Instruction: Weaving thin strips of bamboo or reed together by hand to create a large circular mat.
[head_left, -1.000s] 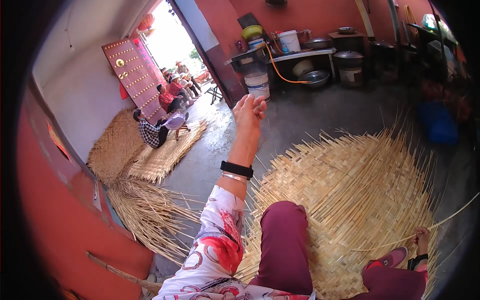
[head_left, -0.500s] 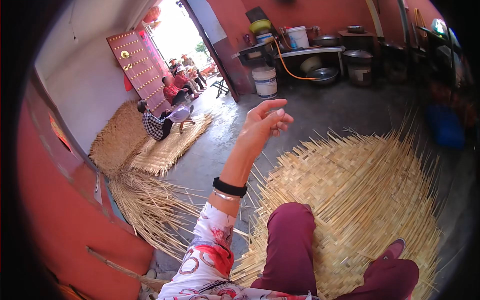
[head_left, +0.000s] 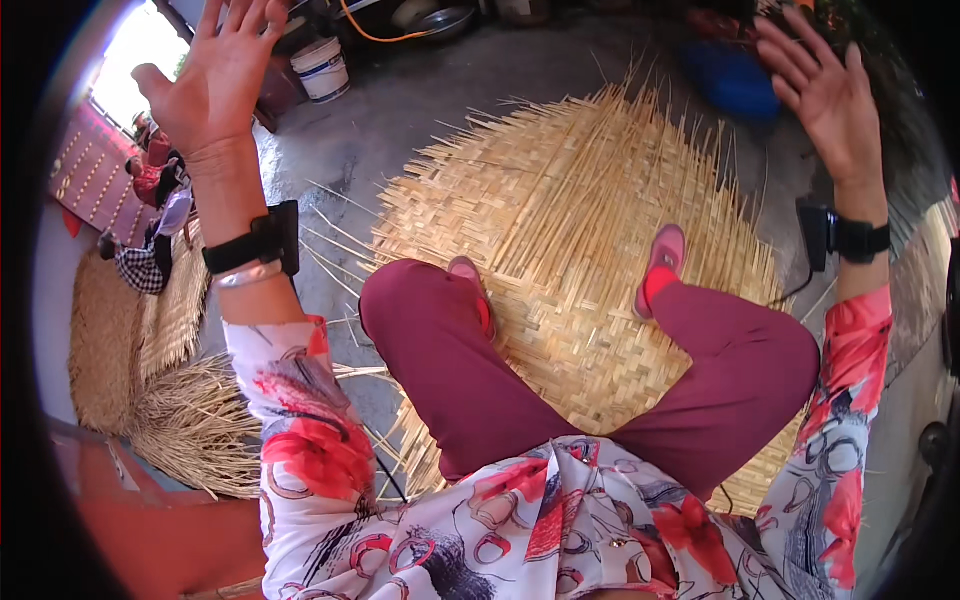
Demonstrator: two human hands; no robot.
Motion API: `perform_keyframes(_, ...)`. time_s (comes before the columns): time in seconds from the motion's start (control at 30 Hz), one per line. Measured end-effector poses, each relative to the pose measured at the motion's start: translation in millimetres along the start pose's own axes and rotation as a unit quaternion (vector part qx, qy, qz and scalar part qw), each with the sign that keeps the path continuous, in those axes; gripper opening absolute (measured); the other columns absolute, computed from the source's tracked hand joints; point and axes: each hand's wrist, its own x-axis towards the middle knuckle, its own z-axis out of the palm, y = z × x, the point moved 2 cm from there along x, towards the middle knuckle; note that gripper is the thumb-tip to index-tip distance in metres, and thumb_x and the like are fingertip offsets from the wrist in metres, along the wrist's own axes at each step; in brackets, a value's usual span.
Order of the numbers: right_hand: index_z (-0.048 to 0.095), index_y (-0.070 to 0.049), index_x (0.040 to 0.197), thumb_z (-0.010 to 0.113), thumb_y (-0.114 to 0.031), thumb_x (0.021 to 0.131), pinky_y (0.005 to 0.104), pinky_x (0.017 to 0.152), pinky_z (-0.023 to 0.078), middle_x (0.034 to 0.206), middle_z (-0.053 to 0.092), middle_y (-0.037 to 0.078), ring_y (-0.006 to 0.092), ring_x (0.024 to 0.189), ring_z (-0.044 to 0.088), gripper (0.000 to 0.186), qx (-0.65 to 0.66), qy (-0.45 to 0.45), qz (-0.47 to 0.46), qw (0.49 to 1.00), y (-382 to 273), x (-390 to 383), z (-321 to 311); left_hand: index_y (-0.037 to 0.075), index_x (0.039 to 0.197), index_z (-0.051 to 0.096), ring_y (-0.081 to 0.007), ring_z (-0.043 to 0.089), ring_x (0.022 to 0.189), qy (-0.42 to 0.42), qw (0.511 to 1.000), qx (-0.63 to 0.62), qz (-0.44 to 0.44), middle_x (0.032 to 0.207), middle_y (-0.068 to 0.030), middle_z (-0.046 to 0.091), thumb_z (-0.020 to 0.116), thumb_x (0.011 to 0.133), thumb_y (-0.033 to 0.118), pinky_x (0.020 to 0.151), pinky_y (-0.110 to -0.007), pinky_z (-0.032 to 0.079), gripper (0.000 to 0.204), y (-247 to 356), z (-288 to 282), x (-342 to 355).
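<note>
Both of my arms are raised, one on each side of the view. My left hand (head_left: 215,85) is open at the upper left, palm showing and fingers spread, with nothing in it. At the upper right my right hand (head_left: 825,105) is open too, fingers stretched out and holding nothing. Each wrist wears a black strap with a small device. Below and between them lies a woven mat (head_left: 560,190) of pale split strips on the floor, loose strip ends sticking out along its edge. My feet rest on this mat, knees apart. Neither hand touches it.
A bundle of loose strips (head_left: 195,430) and a finished-looking mat (head_left: 105,340) lie at the left. A person in a checked shirt (head_left: 142,268) sits there, others by the doorway. A white bucket (head_left: 321,72), an orange hose (head_left: 375,35) and a blue object (head_left: 730,80) are farther back.
My view has tilted down and swung right. My left hand has gone from loosely bent fingers to spread ones. My right hand, unseen before, now shows raised at the right.
</note>
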Motion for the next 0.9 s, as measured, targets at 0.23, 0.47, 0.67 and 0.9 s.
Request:
perform_keyframes(0.23, 0.037, -0.001, 0.132, 0.034, -0.044, 0.098, 0.0382, 0.081, 0.051, 0.126, 0.048, 0.022, 0.0291, 0.107, 0.056, 0.055, 0.157, 0.073, -0.042, 0.984, 23.0, 88.3, 92.8, 0.012, 0.147, 0.01, -0.036, 0.041, 0.12, 0.368, 0.917, -0.076, 0.133, 0.143, -0.0188, 0.031, 0.035, 0.081, 0.076, 0.086, -0.052, 0.039, 0.095, -52.2, -132.1, -49.1)
perform_keyframes(0.47, 0.034, 0.001, 0.136, 0.03, -0.05, 0.098, 0.0333, 0.081, 0.053, 0.128, 0.05, 0.027, 0.0276, 0.104, 0.06, 0.063, 0.193, 0.02, -0.011, 0.981, 60.1, 117.9, 97.7, 0.007, 0.141, 0.023, -0.0362, 0.044, 0.117, 0.458, 0.874, -0.019, 0.165, 0.136, -0.0202, 0.038, 0.041, 0.081, 0.074, 0.083, -0.048, 0.041, 0.091, -1.4, -147.3, -100.5)
perform_keyframes(0.67, 0.037, 0.001, 0.135, 0.042, -0.047, 0.095, 0.028, 0.075, 0.053, 0.116, 0.059, 0.023, 0.0215, 0.09, 0.065, 0.062, 0.065, 0.075, 0.022, 0.995, 65.4, 114.0, 88.7, 0.003, 0.131, 0.033, -0.0298, 0.052, 0.107, 0.525, 0.833, 0.025, 0.172, 0.129, -0.0192, 0.045, 0.045, 0.082, 0.07, 0.078, -0.042, 0.043, 0.083, 2.2, -158.9, -101.5)
perform_keyframes(0.9, 0.04, 0.003, 0.134, 0.063, -0.063, 0.073, 0.0285, 0.075, 0.047, 0.108, 0.06, 0.015, 0.0152, 0.081, 0.06, 0.093, -0.553, 0.115, -0.483, 0.669, -19.9, 93.6, 184.0, -0.006, 0.126, 0.04, -0.032, 0.05, 0.111, 0.39, 0.91, 0.064, 0.127, 0.128, -0.0229, 0.045, 0.051, 0.09, 0.051, 0.083, -0.041, 0.045, 0.068, 34.2, -128.3, -66.9)
